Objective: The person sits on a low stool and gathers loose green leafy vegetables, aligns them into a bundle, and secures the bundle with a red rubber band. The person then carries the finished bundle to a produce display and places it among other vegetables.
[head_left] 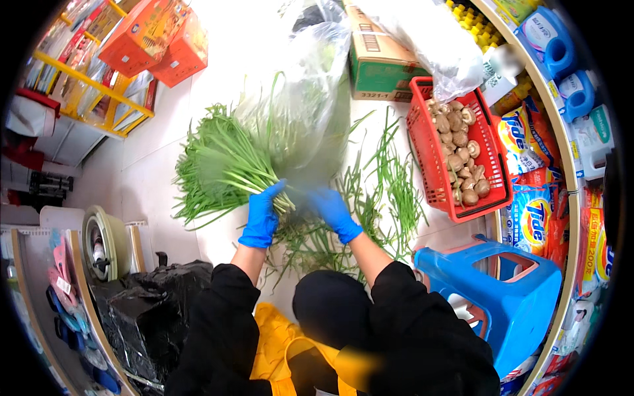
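Note:
My left hand (263,216), in a blue glove, is closed around the pale stem ends of a big bunch of green chives (221,165). The leaves fan out to the left over the floor. My right hand (335,214), also gloved in blue, is beside those stem ends, apart from the left hand; its fingers are smeared by motion, so I cannot tell their grip. Just beyond both hands stands a clear plastic bag (310,99) with greens inside. Loose chive stalks (399,191) lie scattered on the white floor to the right and below my hands.
A red basket (426,158) of brown mushrooms (462,152) stands at right, beside a cardboard box (380,53). A blue plastic stool (489,297) is near right, before shelves of detergent (528,218). Black plastic bag (155,310) lies near left; orange boxes (155,39) stand far left.

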A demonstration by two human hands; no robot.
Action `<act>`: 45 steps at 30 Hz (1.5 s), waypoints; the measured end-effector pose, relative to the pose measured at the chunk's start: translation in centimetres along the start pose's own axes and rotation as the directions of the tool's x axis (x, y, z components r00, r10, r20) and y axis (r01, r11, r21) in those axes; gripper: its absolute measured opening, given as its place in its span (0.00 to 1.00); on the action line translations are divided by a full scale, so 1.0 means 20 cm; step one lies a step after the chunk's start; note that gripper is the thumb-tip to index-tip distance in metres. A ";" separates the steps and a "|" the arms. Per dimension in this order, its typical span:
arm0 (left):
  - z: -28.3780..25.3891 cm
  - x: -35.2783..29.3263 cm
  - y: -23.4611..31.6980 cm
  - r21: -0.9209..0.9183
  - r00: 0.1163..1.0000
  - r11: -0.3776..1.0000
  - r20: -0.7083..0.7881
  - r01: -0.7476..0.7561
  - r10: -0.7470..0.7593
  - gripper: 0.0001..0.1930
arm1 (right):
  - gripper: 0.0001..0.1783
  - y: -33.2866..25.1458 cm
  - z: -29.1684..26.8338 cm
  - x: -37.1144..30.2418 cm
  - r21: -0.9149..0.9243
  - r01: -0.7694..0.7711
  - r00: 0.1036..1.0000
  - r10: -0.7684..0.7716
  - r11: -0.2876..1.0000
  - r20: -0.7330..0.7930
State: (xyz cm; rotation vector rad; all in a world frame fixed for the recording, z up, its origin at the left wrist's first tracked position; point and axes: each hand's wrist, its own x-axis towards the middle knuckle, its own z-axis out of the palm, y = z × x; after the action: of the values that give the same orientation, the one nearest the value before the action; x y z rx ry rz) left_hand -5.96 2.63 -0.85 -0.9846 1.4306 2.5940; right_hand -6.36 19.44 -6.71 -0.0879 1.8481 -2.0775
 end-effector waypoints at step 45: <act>-0.05 0.52 -0.33 -0.043 0.987 0.994 0.118 -0.104 0.109 0.06 | 0.14 -0.45 -0.47 -0.05 -0.084 -0.062 0.998 0.063 0.994 0.001</act>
State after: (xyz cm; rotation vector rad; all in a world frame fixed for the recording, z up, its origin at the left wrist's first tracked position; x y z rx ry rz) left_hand -11.73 2.81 -11.78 -0.7600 1.4496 2.7113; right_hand -10.00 29.40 0.86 -0.0541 1.9116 -1.9568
